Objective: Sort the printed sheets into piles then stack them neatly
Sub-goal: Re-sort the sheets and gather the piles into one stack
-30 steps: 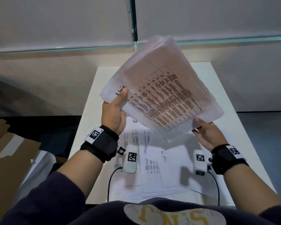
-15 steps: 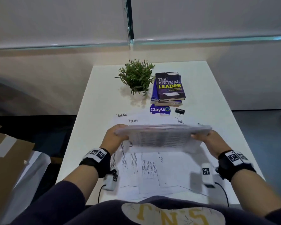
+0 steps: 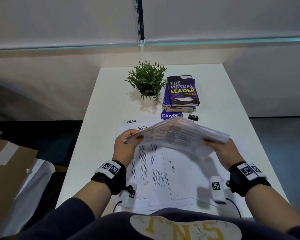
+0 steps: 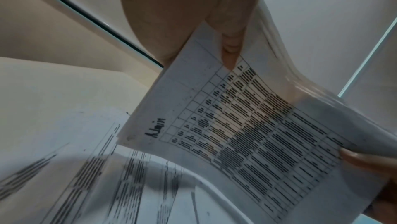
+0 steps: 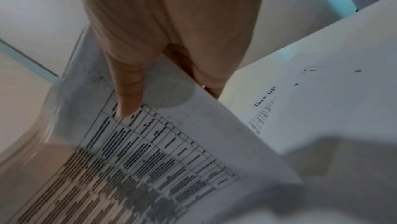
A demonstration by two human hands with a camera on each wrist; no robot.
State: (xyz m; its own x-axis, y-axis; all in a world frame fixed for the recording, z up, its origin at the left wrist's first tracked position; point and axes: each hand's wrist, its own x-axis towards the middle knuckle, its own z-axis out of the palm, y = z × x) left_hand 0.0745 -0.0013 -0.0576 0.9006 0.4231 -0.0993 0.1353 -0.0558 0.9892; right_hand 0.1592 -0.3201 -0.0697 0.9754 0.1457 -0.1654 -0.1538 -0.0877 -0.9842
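A thick stack of printed sheets (image 3: 178,134) with table print hangs above the table, bowed upward in the middle. My left hand (image 3: 126,144) grips its left end and my right hand (image 3: 220,149) grips its right end. In the left wrist view my thumb presses on the printed underside of the stack (image 4: 247,134). The right wrist view shows my thumb on the same printed face of the stack (image 5: 150,151). Below the stack, several loose printed sheets (image 3: 163,177) lie spread on the white table (image 3: 97,135), some headed "Task list".
At the back of the table stand a small green plant (image 3: 147,80) and a pile of books (image 3: 182,92). A ClayGo sticker (image 3: 170,115) and a black binder clip (image 3: 193,117) lie just beyond the stack. Cardboard (image 3: 5,163) sits on the floor to the left.
The stack was held up high and tilted a second ago. It has come down low over the table, and it now bows upward between both hands.
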